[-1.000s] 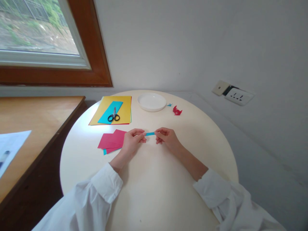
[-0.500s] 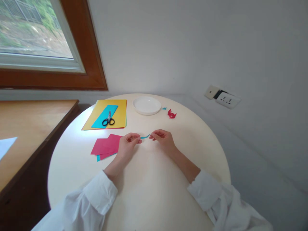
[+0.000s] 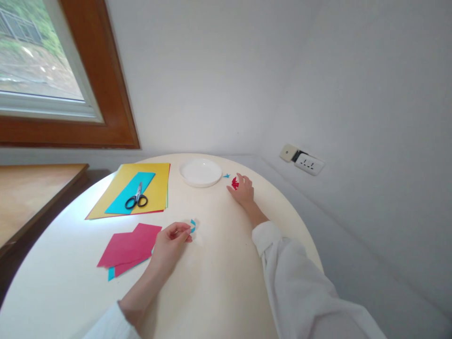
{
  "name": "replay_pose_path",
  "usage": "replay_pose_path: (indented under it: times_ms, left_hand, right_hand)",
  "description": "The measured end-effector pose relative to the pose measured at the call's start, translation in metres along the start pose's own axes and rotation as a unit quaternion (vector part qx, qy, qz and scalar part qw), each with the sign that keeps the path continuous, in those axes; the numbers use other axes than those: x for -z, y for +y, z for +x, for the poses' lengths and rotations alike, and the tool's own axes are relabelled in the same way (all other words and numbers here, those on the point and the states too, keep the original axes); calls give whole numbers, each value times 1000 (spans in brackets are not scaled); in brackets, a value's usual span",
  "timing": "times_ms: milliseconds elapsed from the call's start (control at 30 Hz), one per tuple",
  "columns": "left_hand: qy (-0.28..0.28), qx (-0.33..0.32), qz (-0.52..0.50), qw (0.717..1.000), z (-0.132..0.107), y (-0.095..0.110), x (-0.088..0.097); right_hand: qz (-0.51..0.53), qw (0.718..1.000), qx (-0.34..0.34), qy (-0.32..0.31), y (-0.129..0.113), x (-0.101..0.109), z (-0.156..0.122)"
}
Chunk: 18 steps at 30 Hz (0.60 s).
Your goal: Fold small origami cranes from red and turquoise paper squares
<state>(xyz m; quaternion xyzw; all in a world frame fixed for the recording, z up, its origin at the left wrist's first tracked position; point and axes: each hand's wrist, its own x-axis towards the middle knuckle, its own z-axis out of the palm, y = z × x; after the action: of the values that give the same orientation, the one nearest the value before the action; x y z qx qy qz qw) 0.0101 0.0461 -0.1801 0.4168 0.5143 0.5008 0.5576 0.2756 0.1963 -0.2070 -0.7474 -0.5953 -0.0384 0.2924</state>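
Since half a second ago, the person's right hand (image 3: 244,192) has left the narrow light-blue paper strip (image 3: 193,227) and moved out to the small red folded-paper piece (image 3: 235,183). Near the far edge of the round cream table (image 3: 219,282), the shallow round white plate (image 3: 200,184) shows its bare white inside; a tiny blue folded-paper piece (image 3: 226,176) lies just beside its rim. With the forearm stretched forward, the right hand curves over the red piece, thumb and fingers parted around it; whether they touch it I cannot tell. Nearer the body, the left hand (image 3: 172,237) pinches one end of the strip between thumb and fingers, its free end curling upward past the fingertips.
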Motion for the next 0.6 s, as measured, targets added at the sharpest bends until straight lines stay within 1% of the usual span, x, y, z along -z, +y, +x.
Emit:
replay_pose_path:
  times_ms: [100,333,467,600]
  left_hand:
    - [-2,8,8,1000,1,1,0]
    - [-1,12,19,1000,2,1,0]
    - [1,11,19,1000,2,0,-1]
    - [4,10,9,1000,3,1,-2]
  right_hand:
    - [-35,999,18,-9,0,-5,9]
    - [-79,995,30,-45,2,-3,20]
    - [-78,995,31,-62,-1,-2,21]
    - [-48,996,30,-70,-3,1,17]
